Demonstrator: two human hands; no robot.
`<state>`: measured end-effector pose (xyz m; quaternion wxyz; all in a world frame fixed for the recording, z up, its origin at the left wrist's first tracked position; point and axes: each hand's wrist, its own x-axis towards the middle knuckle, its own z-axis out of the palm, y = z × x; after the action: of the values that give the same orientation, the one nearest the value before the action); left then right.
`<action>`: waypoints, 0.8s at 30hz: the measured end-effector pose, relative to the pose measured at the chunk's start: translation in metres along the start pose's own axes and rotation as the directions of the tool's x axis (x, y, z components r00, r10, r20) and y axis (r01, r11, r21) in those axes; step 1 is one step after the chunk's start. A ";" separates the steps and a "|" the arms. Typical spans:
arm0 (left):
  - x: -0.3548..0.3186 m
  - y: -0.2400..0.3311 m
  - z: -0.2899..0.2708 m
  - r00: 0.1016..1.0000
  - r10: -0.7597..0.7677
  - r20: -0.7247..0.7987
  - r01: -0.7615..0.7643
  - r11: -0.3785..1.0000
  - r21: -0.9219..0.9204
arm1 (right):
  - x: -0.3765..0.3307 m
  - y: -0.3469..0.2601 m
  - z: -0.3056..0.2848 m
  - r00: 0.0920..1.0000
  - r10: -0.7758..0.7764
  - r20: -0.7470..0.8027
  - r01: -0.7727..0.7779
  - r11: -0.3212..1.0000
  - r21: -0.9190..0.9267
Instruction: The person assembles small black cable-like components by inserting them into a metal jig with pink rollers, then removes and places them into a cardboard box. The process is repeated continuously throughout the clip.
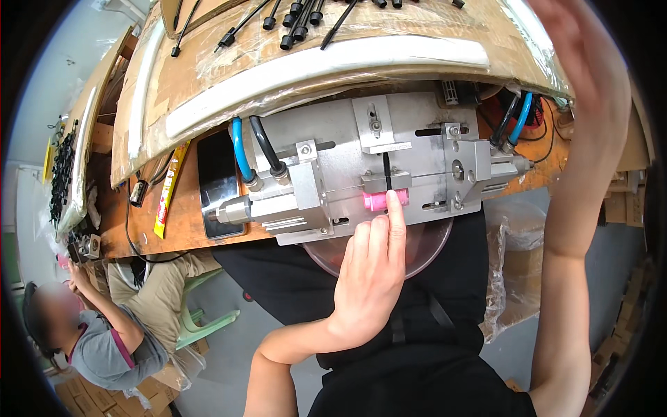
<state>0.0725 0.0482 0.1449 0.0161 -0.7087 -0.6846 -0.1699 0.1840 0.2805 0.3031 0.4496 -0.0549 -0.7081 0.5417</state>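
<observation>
My left hand [372,278] reaches up to a metal clamping fixture [340,167], its index finger stretched out and the other fingers bent. That fingertip touches a pink block [374,201] at the fixture's front middle, by the lower end of a thin black rod [387,167]. The rod lies across small metal brackets; I see nothing held in this hand, and its thumb is hidden. My right hand [573,48] is raised at the upper right, above the cardboard's right end. It is blurred and partly cut off, so its fingers and anything in them cannot be made out.
Several black rods with thick ends [299,28] lie on a cardboard sheet [208,76] behind the fixture. Blue hoses [242,149] join the fixture. A dark phone [219,184] and yellow packet [170,187] lie left. A translucent bowl [427,257] sits below. Another person [111,344] sits left.
</observation>
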 end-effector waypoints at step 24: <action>0.176 -0.126 -0.102 0.978 -0.001 -0.206 -0.046 0.974 -0.224 | -0.179 0.037 0.107 0.977 0.173 0.126 0.025 0.492 -0.870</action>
<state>-0.0714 0.2001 0.2614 0.0075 -0.6923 -0.6472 -0.3191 0.1998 0.1178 0.1685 0.2648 -0.2499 -0.9217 0.1340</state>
